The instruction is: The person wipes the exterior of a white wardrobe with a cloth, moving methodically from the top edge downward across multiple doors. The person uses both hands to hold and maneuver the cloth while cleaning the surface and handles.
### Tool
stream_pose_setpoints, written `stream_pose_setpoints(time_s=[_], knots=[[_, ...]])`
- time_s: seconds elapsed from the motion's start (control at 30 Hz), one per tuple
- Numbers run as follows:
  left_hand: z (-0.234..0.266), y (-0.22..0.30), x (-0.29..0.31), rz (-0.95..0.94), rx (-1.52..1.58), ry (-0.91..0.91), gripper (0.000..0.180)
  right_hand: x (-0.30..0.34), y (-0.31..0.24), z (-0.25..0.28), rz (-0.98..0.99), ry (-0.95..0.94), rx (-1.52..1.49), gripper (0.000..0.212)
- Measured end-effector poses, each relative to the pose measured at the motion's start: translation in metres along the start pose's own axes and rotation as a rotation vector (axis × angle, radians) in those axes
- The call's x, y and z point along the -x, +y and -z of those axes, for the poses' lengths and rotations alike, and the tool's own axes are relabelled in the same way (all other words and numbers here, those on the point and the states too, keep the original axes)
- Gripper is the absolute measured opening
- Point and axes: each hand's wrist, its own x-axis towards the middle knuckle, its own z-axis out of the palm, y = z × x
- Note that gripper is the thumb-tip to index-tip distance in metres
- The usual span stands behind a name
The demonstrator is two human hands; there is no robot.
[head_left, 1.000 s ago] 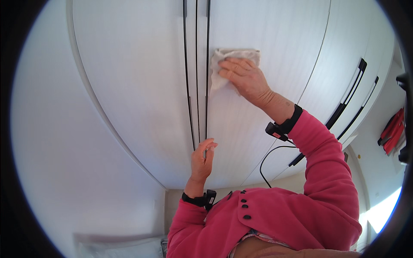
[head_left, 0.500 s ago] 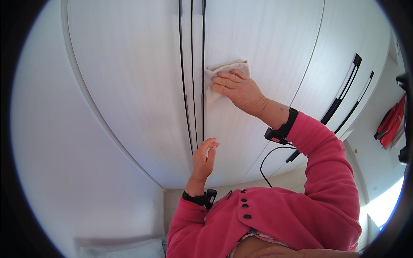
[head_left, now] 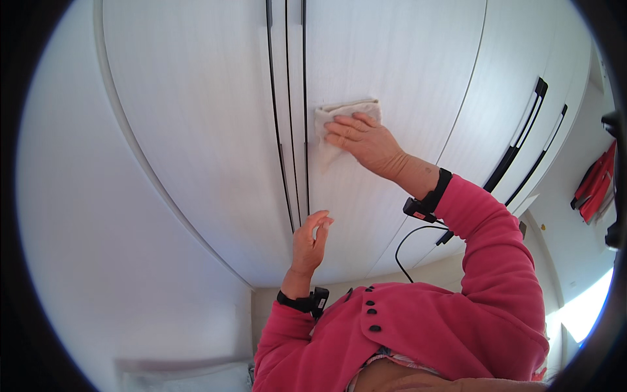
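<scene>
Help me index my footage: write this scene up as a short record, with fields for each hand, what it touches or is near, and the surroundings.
Right hand: fingers laid over a pale cloth
Cloth: folded, against a white door
Left hand: loosely curled, holding nothing visible, near the dark vertical strips; contact unclear
Wrists: a black band on each
Clothing: pink jacket with dark buttons
Right side: black handles; farther off, a red garment

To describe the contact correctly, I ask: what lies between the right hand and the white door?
A pale cloth lies there, between the right hand and the white door; the head view shows it.
</scene>
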Motion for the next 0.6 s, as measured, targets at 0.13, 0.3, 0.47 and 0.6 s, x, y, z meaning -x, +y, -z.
stream_pose_setpoints(time_s=[0.13, 0.3, 0.47, 0.6], knots=[[-0.002, 0.003, -0.002, 0.041, -0.001, -0.017, 0.023, -0.037, 0.052, 0.041, -0.157, 0.416, 0.129, 0.046], [-0.003, 0.007, -0.002, -0.001, 0.074, -0.066, 0.022, -0.055, 0.017, 0.032, -0.065, 0.309, 0.105, 0.048], [-0.003, 0.003, 0.002, 0.037, 0.069, -0.074, 0.022, 0.005, -0.027, -0.006, 0.073, -0.002, -0.020, 0.045], [-0.004, 0.001, 0.002, 0.062, 0.075, -0.060, 0.022, 0.021, -0.019, -0.017, 0.105, -0.023, -0.057, 0.044]])
